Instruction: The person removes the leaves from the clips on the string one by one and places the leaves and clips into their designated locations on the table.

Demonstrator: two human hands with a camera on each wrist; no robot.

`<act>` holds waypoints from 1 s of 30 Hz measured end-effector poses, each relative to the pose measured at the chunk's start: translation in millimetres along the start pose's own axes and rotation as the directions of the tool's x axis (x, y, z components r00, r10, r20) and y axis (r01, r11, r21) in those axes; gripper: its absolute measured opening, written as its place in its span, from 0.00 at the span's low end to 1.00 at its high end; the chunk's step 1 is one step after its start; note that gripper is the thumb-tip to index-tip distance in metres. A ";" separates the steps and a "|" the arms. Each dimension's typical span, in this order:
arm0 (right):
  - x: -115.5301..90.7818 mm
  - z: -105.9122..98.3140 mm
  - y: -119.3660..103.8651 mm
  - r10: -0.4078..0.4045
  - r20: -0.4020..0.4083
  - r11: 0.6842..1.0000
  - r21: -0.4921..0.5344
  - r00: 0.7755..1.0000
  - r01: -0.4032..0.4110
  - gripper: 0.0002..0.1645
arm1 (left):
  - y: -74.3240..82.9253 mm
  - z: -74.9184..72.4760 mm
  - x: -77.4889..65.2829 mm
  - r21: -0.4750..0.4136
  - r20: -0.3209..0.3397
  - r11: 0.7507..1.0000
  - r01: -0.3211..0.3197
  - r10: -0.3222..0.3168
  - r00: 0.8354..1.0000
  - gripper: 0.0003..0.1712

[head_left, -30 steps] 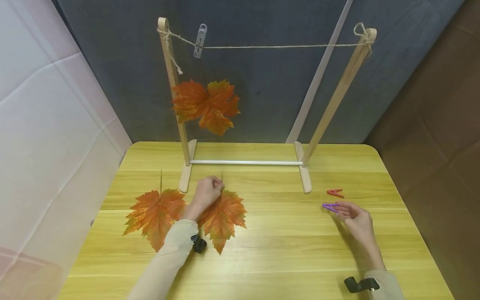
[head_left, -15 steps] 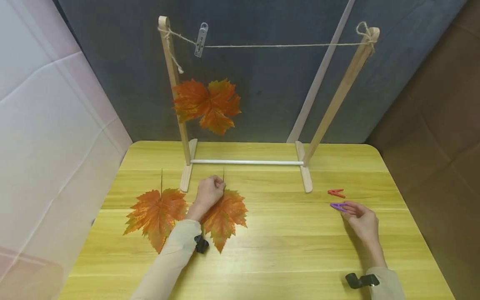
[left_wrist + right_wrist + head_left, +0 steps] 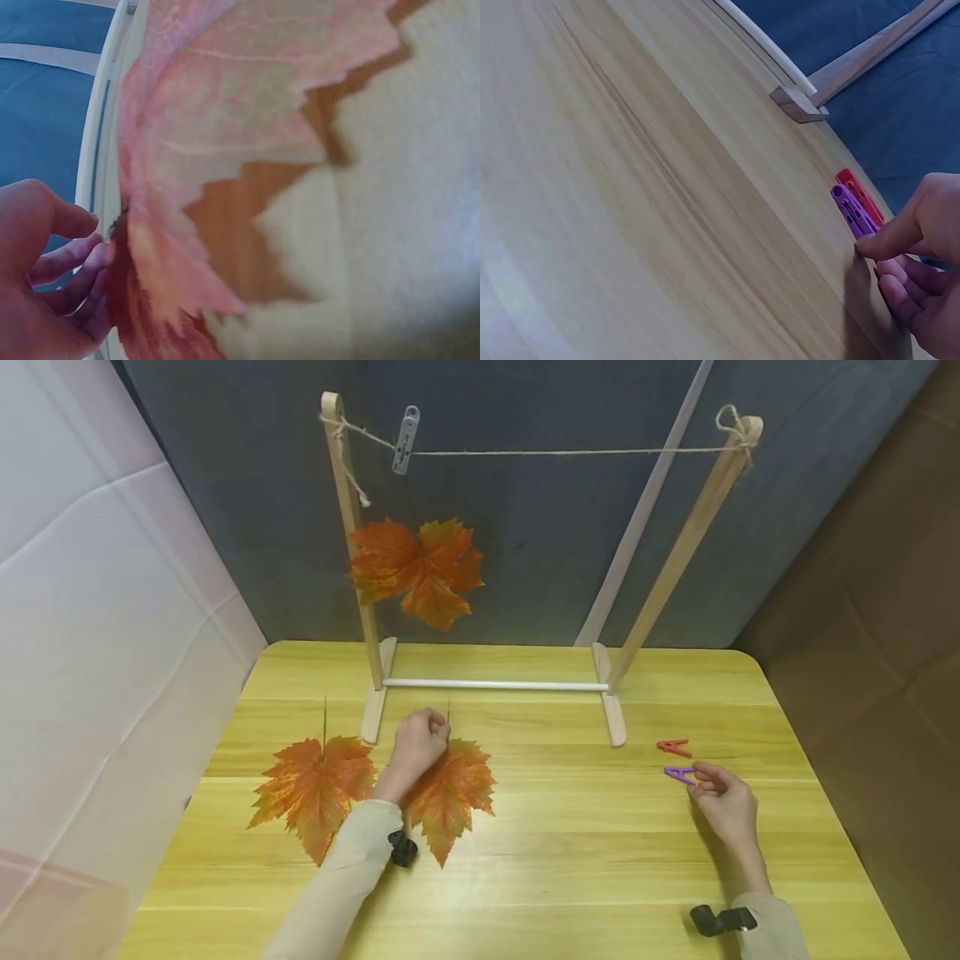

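My left hand (image 3: pixel 417 747) pinches the thin stem of an orange artificial maple leaf (image 3: pixel 452 785), just above its blade. The left wrist view shows this leaf (image 3: pixel 240 97) large, with the fingertips at its stem end. Over at the right, my right hand (image 3: pixel 726 806) holds a purple clothespin (image 3: pixel 678 774) between thumb and fingers. A red clothespin (image 3: pixel 673 747) lies on the table just behind it. Another maple leaf (image 3: pixel 315 785) lies left of my left hand, partly covered by the forearm. From the string hangs a third leaf (image 3: pixel 420 568) beneath a grey clothespin (image 3: pixel 406 441).
A wooden stand with a left post (image 3: pixel 351 527) and a right post (image 3: pixel 682 552) rises at the back of the table (image 3: pixel 570 860). String (image 3: pixel 525 453) is tied between the post tops, and a white rod (image 3: pixel 495 684) joins the feet. A dark cloth backdrop stands behind.
My right hand has drawn slightly right with the purple clothespin, mostly in the first half second. The left hand stays at the leaf stem with hardly any movement.
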State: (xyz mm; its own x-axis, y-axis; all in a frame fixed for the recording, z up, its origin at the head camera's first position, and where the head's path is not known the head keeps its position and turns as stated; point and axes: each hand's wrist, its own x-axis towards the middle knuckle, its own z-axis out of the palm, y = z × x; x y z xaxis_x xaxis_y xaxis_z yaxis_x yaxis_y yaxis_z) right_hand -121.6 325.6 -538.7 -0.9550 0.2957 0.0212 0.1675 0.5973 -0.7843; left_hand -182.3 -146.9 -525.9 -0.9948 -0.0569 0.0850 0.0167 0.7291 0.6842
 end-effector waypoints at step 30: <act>14.6 -10.9 -68.3 -0.146 0.027 0.987 0.066 0.989 0.144 0.23 | 18.6 -99.8 -17.1 -0.197 0.017 0.980 0.008 -0.005 1.000 0.22</act>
State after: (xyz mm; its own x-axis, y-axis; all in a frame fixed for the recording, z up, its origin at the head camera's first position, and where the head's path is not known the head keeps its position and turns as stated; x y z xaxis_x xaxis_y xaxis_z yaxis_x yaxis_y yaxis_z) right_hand -144.3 297.3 -478.0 -0.9755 0.1850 0.1187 0.0117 0.5828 -0.8125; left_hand -154.9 -200.3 -442.4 -0.9964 -0.0486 0.0689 0.0280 0.5803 0.8139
